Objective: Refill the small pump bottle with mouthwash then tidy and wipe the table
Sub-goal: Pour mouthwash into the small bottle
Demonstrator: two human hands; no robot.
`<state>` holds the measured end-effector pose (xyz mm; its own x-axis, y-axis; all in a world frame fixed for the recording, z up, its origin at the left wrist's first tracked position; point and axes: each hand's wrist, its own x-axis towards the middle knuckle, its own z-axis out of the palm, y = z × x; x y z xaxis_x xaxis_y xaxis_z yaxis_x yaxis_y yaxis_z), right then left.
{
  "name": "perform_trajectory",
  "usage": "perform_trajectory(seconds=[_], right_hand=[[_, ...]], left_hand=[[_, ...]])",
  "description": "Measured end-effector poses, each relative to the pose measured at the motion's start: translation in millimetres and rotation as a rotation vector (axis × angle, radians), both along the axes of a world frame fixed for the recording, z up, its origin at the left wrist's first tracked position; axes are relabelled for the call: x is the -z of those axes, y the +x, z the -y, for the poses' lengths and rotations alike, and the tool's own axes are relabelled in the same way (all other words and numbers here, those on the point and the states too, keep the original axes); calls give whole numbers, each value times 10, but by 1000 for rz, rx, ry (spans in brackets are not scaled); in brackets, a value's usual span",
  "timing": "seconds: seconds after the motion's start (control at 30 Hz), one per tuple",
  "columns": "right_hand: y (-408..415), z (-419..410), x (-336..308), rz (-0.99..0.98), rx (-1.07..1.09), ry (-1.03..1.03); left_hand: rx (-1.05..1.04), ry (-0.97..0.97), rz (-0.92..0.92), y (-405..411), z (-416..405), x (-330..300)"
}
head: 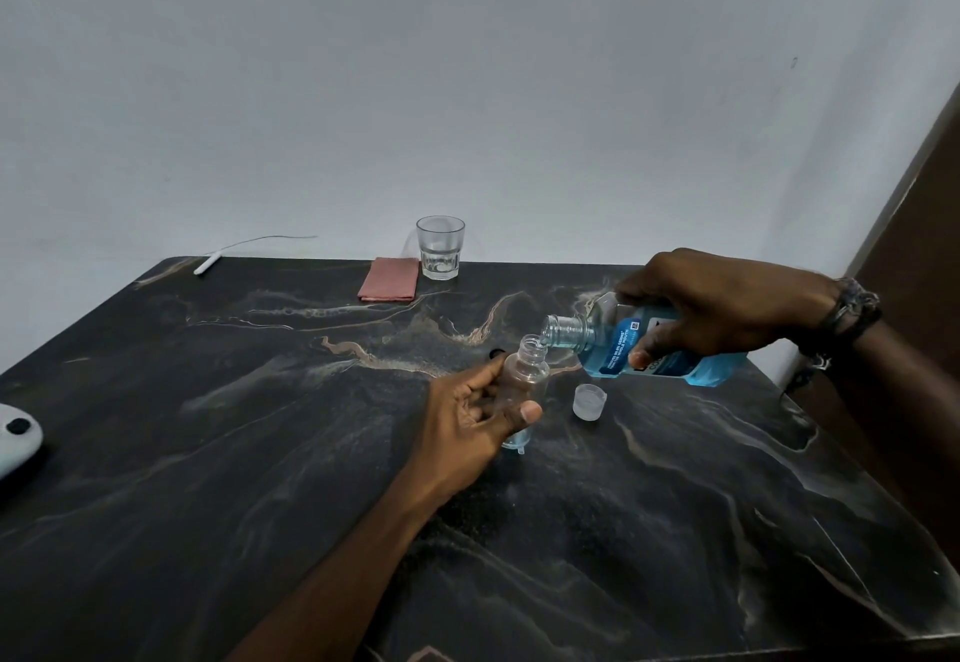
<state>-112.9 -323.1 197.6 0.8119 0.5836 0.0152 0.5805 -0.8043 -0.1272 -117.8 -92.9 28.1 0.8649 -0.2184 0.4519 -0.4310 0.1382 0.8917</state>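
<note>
On dark marble table (208,453), pouring is begun: mouthwash bottle (660,349), grasped by right hand (727,308), is tipped into nearly empty pump bottle (527,375), grasped by left hand (467,417); tidying and wiping remain.

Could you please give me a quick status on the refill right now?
Left hand grips small bottle, tilted. Right hand holds mouthwash bottle tipped, mouth at small bottle's neck. White cap beside them; nothing blocking.

The right hand (727,308) tips a blue mouthwash bottle (660,349) into the small clear plastic bottle (527,375) held by the left hand (470,412).
</note>
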Motion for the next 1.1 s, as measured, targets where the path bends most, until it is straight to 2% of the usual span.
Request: perform_trajectory(seconds=[1.1], right_hand=[[-22,-43,-53,24,62,-104]], left_hand=[[-34,6,-19,-18,3,5]])
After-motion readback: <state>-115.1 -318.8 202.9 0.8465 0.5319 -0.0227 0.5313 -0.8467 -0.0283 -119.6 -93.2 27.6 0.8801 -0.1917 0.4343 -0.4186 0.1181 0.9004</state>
